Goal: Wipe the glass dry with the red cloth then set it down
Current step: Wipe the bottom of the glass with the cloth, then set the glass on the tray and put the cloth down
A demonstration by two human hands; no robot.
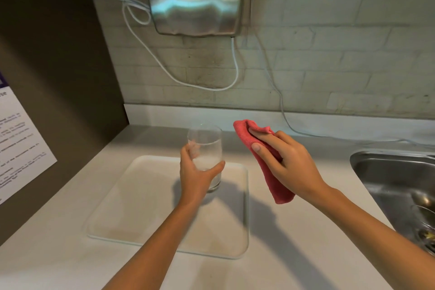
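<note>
Head view: two hands are working over a white desk point(294, 231).

The left hand point(196, 175) is gripping a clear glass point(207, 146), holding it upright above the far part of a white tray point(131, 216). The right hand point(288, 165) is squeezing a red cloth point(274, 178) just beside the glass, not touching it. A metal sink point(386, 169) is sitting to the right.
</note>
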